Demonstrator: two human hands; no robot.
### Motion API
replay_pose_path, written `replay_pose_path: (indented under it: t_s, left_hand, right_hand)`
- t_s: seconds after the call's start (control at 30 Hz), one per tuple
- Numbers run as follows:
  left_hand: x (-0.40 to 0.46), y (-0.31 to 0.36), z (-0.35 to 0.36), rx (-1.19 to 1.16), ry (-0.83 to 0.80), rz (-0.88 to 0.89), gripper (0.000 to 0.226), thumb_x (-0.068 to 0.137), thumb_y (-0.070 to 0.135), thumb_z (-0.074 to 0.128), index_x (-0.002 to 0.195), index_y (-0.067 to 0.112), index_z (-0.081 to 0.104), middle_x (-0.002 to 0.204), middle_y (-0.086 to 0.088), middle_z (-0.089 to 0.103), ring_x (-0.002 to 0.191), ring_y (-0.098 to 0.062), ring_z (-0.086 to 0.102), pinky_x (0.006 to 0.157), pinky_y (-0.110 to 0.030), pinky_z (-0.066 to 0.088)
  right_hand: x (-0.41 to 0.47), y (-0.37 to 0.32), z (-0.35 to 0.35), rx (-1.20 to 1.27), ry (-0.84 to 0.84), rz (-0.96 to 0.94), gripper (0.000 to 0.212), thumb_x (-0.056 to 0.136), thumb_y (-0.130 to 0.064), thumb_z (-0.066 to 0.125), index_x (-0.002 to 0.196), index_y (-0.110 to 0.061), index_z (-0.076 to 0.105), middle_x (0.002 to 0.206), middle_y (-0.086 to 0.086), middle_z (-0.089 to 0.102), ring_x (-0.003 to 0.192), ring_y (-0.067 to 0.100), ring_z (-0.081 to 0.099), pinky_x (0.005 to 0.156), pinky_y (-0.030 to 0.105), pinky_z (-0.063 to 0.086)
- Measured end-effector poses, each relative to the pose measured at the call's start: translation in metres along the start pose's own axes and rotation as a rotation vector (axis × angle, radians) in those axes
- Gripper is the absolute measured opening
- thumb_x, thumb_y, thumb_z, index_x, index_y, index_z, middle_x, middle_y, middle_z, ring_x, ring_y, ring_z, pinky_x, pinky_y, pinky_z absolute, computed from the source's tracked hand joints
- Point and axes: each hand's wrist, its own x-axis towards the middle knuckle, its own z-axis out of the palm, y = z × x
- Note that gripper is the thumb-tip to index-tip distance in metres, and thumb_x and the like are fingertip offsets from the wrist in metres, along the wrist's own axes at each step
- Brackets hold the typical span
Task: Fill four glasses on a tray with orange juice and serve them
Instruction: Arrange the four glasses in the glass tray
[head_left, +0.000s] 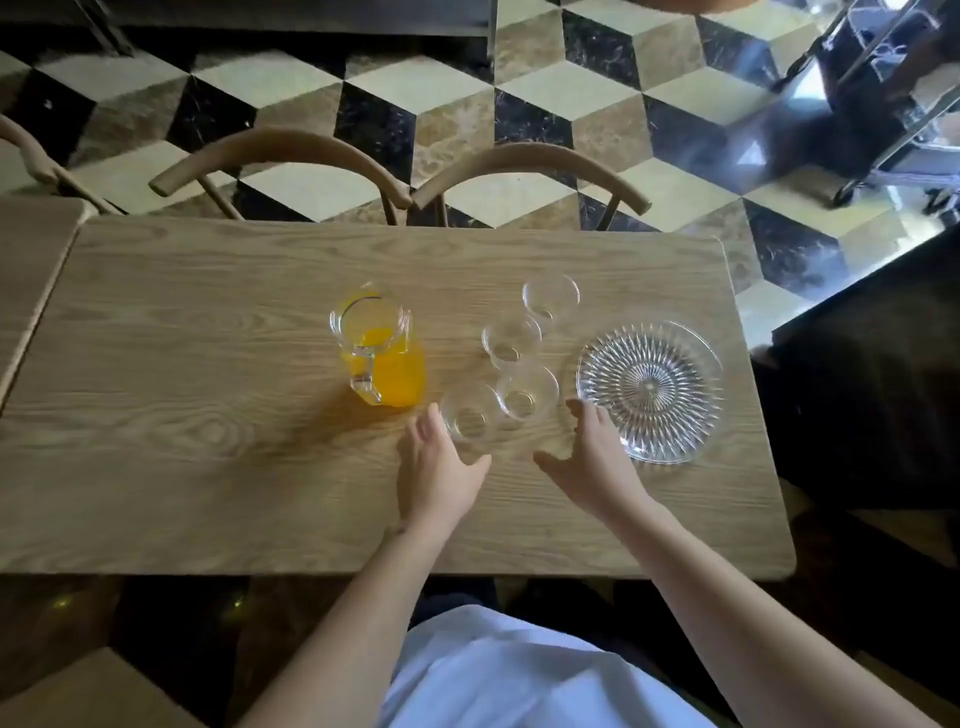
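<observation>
Four empty glasses (511, 340) on wooden table (208, 322) btwn juice pitcher (382, 356) & cut-glass tray (650, 391), L hand (436, 467) spread beside nearest glass (470, 415), R hand (592, 457) spread, both holding nothing.

4 glasses (511, 358) crowd between jug (382, 353) and tray (649, 389); table's (182, 441) left seems free
</observation>
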Motion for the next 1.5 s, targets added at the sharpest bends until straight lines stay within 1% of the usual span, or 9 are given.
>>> replay_pose_path:
  t_s: [0.13, 0.3, 0.43, 0.6, 0.87, 1.03, 1.17, 1.3, 1.5]
  left_hand:
    - [0.017, 0.01, 0.009, 0.044, 0.024, -0.054, 0.114, 0.077, 0.049, 0.082, 0.158, 0.016, 0.009, 0.16, -0.011, 0.029, 0.143, -0.034, 0.033, 0.105, -0.048, 0.047]
    - [0.032, 0.025, 0.018, 0.125, 0.003, -0.059, 0.112, 0.077, 0.047, 0.081, 0.159, 0.021, 0.009, 0.162, -0.014, 0.024, 0.144, -0.036, 0.03, 0.114, -0.049, 0.037]
    - [0.043, 0.036, 0.02, 0.129, -0.048, -0.08, 0.1, 0.084, 0.039, 0.078, 0.161, 0.026, 0.015, 0.165, -0.007, 0.019, 0.146, -0.034, 0.029, 0.117, -0.046, 0.033]
    - [0.048, 0.044, 0.02, 0.21, -0.08, -0.097, 0.094, 0.083, 0.037, 0.078, 0.157, 0.023, 0.02, 0.153, -0.005, 0.031, 0.135, -0.034, 0.039, 0.104, -0.052, 0.044]
    - [0.033, 0.055, 0.012, 0.276, -0.054, -0.073, 0.096, 0.081, 0.041, 0.079, 0.156, 0.021, 0.021, 0.154, -0.01, 0.035, 0.136, -0.033, 0.041, 0.104, -0.044, 0.046]
    - [0.01, 0.099, -0.002, 0.296, -0.038, 0.107, 0.087, 0.082, 0.043, 0.075, 0.152, 0.031, 0.024, 0.146, -0.002, 0.039, 0.128, -0.03, 0.043, 0.097, -0.041, 0.048]
    - [0.021, 0.155, 0.014, 0.247, -0.064, 0.27, 0.087, 0.082, 0.043, 0.073, 0.152, 0.031, 0.023, 0.147, -0.001, 0.037, 0.13, -0.03, 0.043, 0.101, -0.041, 0.046]
    - [0.043, 0.196, 0.041, 0.215, -0.131, 0.343, 0.099, 0.082, 0.038, 0.074, 0.159, 0.031, 0.012, 0.15, -0.003, 0.037, 0.129, -0.029, 0.042, 0.098, -0.038, 0.043]
    - [0.071, 0.224, 0.074, 0.214, -0.14, 0.383, 0.097, 0.081, 0.038, 0.075, 0.158, 0.027, 0.016, 0.147, -0.007, 0.04, 0.127, -0.033, 0.044, 0.098, -0.042, 0.045]
  right_hand:
    - [0.038, -0.013, 0.001, -0.219, 0.06, -0.055, 0.103, 0.076, -0.039, 0.081, 0.155, -0.007, 0.022, 0.152, 0.012, 0.039, 0.136, 0.034, 0.037, 0.111, 0.04, 0.035]
    - [0.07, -0.013, 0.012, -0.243, 0.028, -0.054, 0.117, 0.069, -0.044, 0.084, 0.157, -0.009, 0.016, 0.155, 0.01, 0.037, 0.141, 0.033, 0.034, 0.11, 0.045, 0.039]
    - [0.084, -0.006, 0.019, -0.239, -0.021, -0.101, 0.116, 0.07, -0.044, 0.083, 0.158, -0.011, 0.016, 0.154, 0.009, 0.039, 0.141, 0.033, 0.037, 0.113, 0.046, 0.037]
    - [0.088, -0.002, 0.018, -0.209, -0.058, -0.121, 0.109, 0.074, -0.046, 0.08, 0.157, -0.011, 0.019, 0.149, 0.008, 0.041, 0.135, 0.032, 0.042, 0.107, 0.049, 0.042]
    - [0.078, 0.017, -0.004, 0.024, -0.07, -0.109, 0.108, 0.07, -0.039, 0.084, 0.155, -0.011, 0.023, 0.145, 0.008, 0.041, 0.135, 0.028, 0.042, 0.106, 0.04, 0.045]
    - [0.06, 0.06, -0.057, 0.187, 0.056, -0.128, 0.102, 0.07, -0.033, 0.086, 0.152, -0.009, 0.03, 0.141, 0.008, 0.043, 0.13, 0.024, 0.045, 0.108, 0.035, 0.041]
    - [0.066, 0.102, -0.099, 0.192, 0.123, 0.0, 0.105, 0.069, -0.034, 0.088, 0.153, -0.009, 0.029, 0.141, 0.008, 0.043, 0.129, 0.023, 0.048, 0.109, 0.039, 0.043]
    - [0.082, 0.136, -0.123, 0.199, 0.107, 0.049, 0.105, 0.07, -0.038, 0.088, 0.153, -0.012, 0.029, 0.14, 0.008, 0.043, 0.127, 0.022, 0.05, 0.111, 0.04, 0.043]
    - [0.1, 0.163, -0.134, 0.189, 0.119, 0.065, 0.105, 0.07, -0.035, 0.088, 0.154, -0.013, 0.028, 0.14, 0.008, 0.043, 0.131, 0.022, 0.046, 0.113, 0.04, 0.041]
